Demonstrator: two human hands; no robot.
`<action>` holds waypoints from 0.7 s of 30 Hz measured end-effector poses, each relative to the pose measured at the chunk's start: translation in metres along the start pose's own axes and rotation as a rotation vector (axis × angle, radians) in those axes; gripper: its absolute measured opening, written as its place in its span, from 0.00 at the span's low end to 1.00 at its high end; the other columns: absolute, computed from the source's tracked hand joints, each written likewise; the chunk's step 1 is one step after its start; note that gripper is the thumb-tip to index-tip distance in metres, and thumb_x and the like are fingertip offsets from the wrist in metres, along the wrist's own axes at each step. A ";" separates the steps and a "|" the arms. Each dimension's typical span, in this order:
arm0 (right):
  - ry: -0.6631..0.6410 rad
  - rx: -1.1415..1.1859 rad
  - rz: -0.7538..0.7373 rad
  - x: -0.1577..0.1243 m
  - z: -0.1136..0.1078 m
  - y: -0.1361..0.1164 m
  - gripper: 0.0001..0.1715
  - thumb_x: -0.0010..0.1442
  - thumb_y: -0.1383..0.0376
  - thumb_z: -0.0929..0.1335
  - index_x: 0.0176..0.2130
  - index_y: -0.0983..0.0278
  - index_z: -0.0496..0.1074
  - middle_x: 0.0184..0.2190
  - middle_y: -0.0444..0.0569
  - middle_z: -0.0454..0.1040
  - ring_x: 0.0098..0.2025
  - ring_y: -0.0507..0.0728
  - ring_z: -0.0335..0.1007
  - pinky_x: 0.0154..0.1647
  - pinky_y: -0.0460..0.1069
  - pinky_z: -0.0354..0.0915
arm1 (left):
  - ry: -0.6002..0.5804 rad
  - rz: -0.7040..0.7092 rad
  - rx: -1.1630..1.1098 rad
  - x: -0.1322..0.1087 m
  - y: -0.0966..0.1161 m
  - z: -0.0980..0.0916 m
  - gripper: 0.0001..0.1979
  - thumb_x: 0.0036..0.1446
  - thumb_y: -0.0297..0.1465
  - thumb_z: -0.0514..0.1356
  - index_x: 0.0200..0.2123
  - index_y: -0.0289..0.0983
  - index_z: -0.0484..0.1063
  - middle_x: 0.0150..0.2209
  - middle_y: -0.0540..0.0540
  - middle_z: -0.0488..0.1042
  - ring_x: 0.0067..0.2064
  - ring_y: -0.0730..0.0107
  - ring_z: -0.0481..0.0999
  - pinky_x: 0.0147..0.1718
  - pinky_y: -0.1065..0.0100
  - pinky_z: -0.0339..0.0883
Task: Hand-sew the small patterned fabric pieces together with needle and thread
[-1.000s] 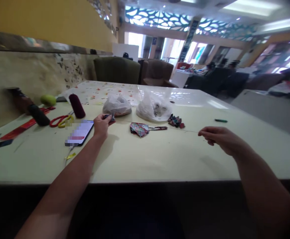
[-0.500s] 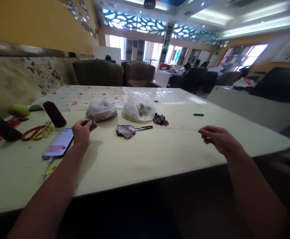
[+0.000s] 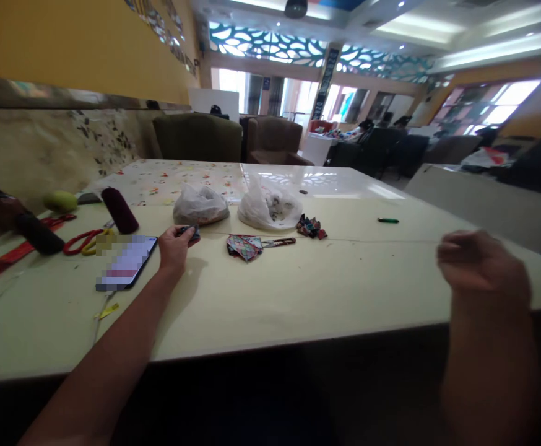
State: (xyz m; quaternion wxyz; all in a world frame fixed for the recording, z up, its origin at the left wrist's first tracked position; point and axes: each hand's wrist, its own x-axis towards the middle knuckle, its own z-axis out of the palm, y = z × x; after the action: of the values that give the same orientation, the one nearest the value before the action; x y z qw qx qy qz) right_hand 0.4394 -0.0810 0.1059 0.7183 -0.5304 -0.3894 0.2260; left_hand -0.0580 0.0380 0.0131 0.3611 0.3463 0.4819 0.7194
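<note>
My left hand [image 3: 176,253] is closed on a small dark piece of cloth [image 3: 191,234] above the table. A thin thread [image 3: 354,240] stretches from that cloth across the table to my right hand [image 3: 481,263], which is a blurred fist at the right; a needle, if there is one, cannot be made out. Between the hands lie a folded patterned cloth [image 3: 244,246], small thread snips [image 3: 280,242] touching it, and a cluster of dark patterned cloth pieces [image 3: 311,227].
Two white plastic bags [image 3: 200,205] stand behind. Left of my left hand are a phone [image 3: 134,263] on a cable, red-and-yellow-handled scissors [image 3: 82,241], a dark maroon thread spool [image 3: 120,210] and a green fruit [image 3: 60,201]. A green pen-like object [image 3: 388,220] lies at the right.
My right hand has moved farther right and turned into a fist, and the thread spans a longer distance. My left hand still grips the cloth. The view has shifted slightly left.
</note>
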 end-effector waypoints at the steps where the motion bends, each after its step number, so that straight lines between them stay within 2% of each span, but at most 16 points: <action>1: 0.029 0.120 -0.006 0.001 0.004 -0.004 0.14 0.52 0.64 0.68 0.21 0.57 0.59 0.22 0.44 0.61 0.26 0.56 0.62 0.21 0.51 0.51 | -0.025 -0.009 0.001 -0.003 0.001 0.002 0.12 0.43 0.30 0.70 0.29 0.32 0.72 0.27 0.50 0.73 0.27 0.76 0.74 0.34 0.67 0.76; 3: 0.060 0.249 -0.006 0.000 0.023 -0.009 0.14 0.51 0.67 0.71 0.24 0.56 0.61 0.24 0.42 0.64 0.25 0.54 0.61 0.21 0.50 0.50 | -0.072 -0.027 0.002 -0.011 0.002 0.005 0.15 0.42 0.33 0.71 0.30 0.33 0.72 0.27 0.50 0.74 0.27 0.74 0.74 0.30 0.67 0.75; 4: 0.059 0.239 -0.004 -0.004 0.039 -0.009 0.12 0.51 0.65 0.72 0.27 0.55 0.63 0.26 0.42 0.67 0.25 0.54 0.63 0.20 0.49 0.50 | -0.094 -0.031 0.014 -0.015 0.003 0.007 0.16 0.41 0.35 0.71 0.31 0.33 0.73 0.27 0.50 0.73 0.27 0.74 0.74 0.28 0.69 0.73; 5: 0.000 0.214 0.000 -0.009 0.059 -0.008 0.11 0.51 0.64 0.72 0.30 0.55 0.64 0.27 0.43 0.70 0.26 0.55 0.66 0.20 0.49 0.53 | -0.120 -0.030 0.030 -0.019 0.004 0.008 0.17 0.41 0.36 0.72 0.31 0.33 0.73 0.27 0.50 0.73 0.27 0.73 0.73 0.26 0.70 0.71; 6: -0.050 0.204 -0.031 -0.017 0.080 -0.004 0.12 0.51 0.63 0.72 0.31 0.56 0.64 0.24 0.43 0.69 0.23 0.54 0.64 0.19 0.48 0.53 | -0.143 -0.027 0.042 -0.023 0.004 0.010 0.17 0.40 0.37 0.72 0.31 0.34 0.74 0.27 0.50 0.74 0.27 0.73 0.73 0.24 0.72 0.68; 9: -0.428 0.156 0.085 -0.049 0.149 0.014 0.13 0.52 0.60 0.72 0.33 0.58 0.65 0.16 0.36 0.56 0.16 0.47 0.50 0.15 0.44 0.47 | -0.234 -0.003 0.063 -0.032 0.004 0.012 0.16 0.41 0.38 0.72 0.30 0.35 0.74 0.27 0.50 0.74 0.26 0.75 0.72 0.21 0.75 0.62; 12: -0.720 0.009 0.192 -0.084 0.206 0.037 0.17 0.53 0.54 0.73 0.34 0.60 0.67 0.16 0.34 0.53 0.15 0.46 0.46 0.14 0.43 0.47 | -0.304 0.008 0.066 -0.039 0.003 0.014 0.13 0.43 0.36 0.72 0.29 0.36 0.75 0.25 0.52 0.73 0.23 0.78 0.68 0.20 0.75 0.57; 13: -0.822 -0.044 0.199 -0.094 0.221 0.044 0.17 0.53 0.53 0.73 0.35 0.61 0.68 0.17 0.35 0.56 0.15 0.45 0.46 0.14 0.43 0.46 | -0.320 0.003 0.064 -0.041 0.003 0.015 0.12 0.43 0.36 0.72 0.29 0.36 0.75 0.24 0.52 0.72 0.22 0.79 0.67 0.20 0.74 0.56; 16: -0.972 -0.103 0.167 -0.112 0.252 0.059 0.17 0.54 0.53 0.72 0.38 0.62 0.71 0.19 0.37 0.62 0.17 0.45 0.49 0.16 0.43 0.47 | -0.355 -0.036 0.055 -0.047 0.005 0.017 0.11 0.43 0.35 0.72 0.28 0.36 0.75 0.23 0.52 0.72 0.21 0.79 0.65 0.19 0.74 0.53; 19: -1.022 -0.114 0.136 -0.115 0.269 0.070 0.15 0.54 0.56 0.71 0.38 0.64 0.72 0.22 0.42 0.69 0.21 0.48 0.58 0.20 0.43 0.52 | -0.391 -0.072 0.056 -0.054 0.008 0.020 0.11 0.43 0.35 0.72 0.27 0.36 0.75 0.23 0.51 0.73 0.22 0.78 0.66 0.19 0.74 0.54; 21: -1.042 -0.092 0.103 -0.115 0.276 0.078 0.13 0.53 0.58 0.71 0.35 0.65 0.72 0.23 0.43 0.70 0.24 0.48 0.60 0.23 0.44 0.54 | -0.411 -0.094 0.059 -0.058 0.010 0.021 0.12 0.43 0.35 0.72 0.27 0.35 0.76 0.23 0.50 0.73 0.23 0.77 0.67 0.19 0.74 0.55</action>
State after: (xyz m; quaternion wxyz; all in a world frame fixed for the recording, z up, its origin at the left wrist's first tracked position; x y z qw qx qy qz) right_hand 0.1574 0.0216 0.0332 0.3932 -0.3968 -0.6780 0.4778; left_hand -0.0133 -0.0046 0.0206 0.4746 0.4731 0.4348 0.6016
